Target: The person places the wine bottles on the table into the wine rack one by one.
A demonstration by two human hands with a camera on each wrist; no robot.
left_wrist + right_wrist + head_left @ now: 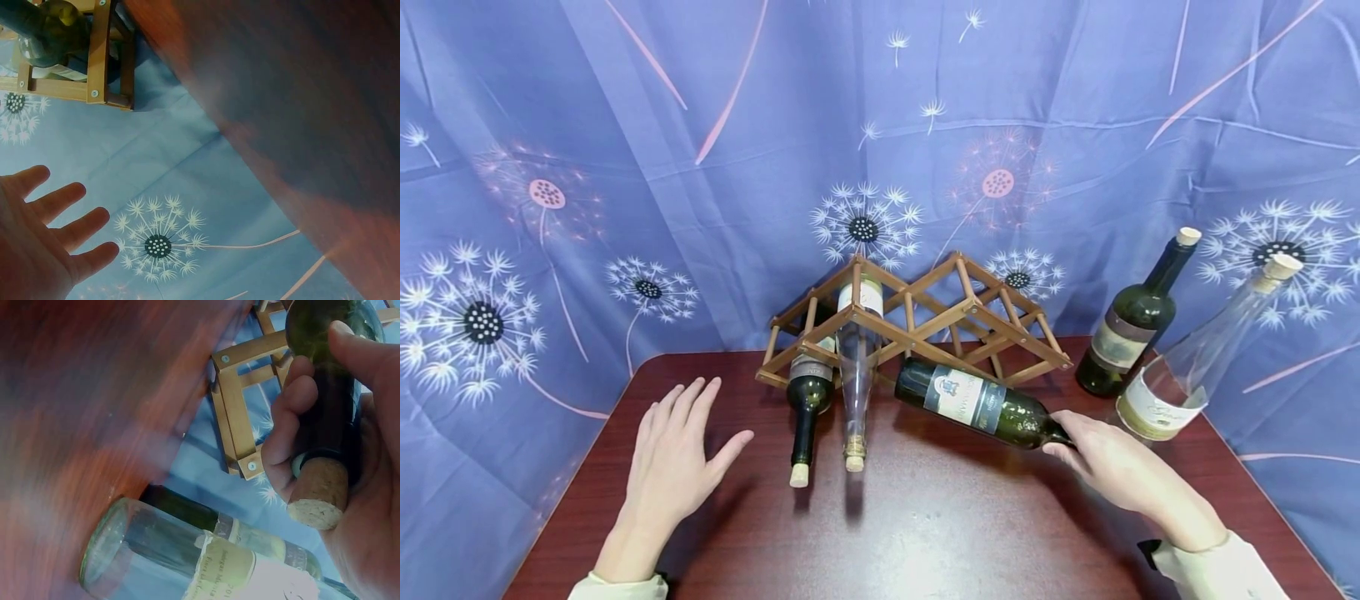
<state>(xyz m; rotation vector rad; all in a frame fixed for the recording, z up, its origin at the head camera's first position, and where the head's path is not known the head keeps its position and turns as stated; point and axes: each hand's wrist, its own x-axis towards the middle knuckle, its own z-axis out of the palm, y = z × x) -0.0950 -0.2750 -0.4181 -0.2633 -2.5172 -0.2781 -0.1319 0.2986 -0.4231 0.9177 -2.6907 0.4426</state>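
Note:
My right hand [1112,458] grips a dark green wine bottle [977,404] by its neck. The bottle is tilted sideways, its base toward the front of the wooden wine rack [917,333]. In the right wrist view, fingers curl round the neck just above the cork [320,494]. My left hand [673,454] is held with fingers straight and thumb spread, left of the rack, holding nothing. Two bottles lie in the rack's left part with necks toward me: a dark corked bottle [808,400] and a clear corked bottle [855,375].
At the right stand a dark green corked bottle [1123,333] and a clear corked bottle [1165,392] with a pale label. A reddish-brown table [850,550] lies beneath everything. Behind it hangs a blue curtain [760,208] with a dandelion print.

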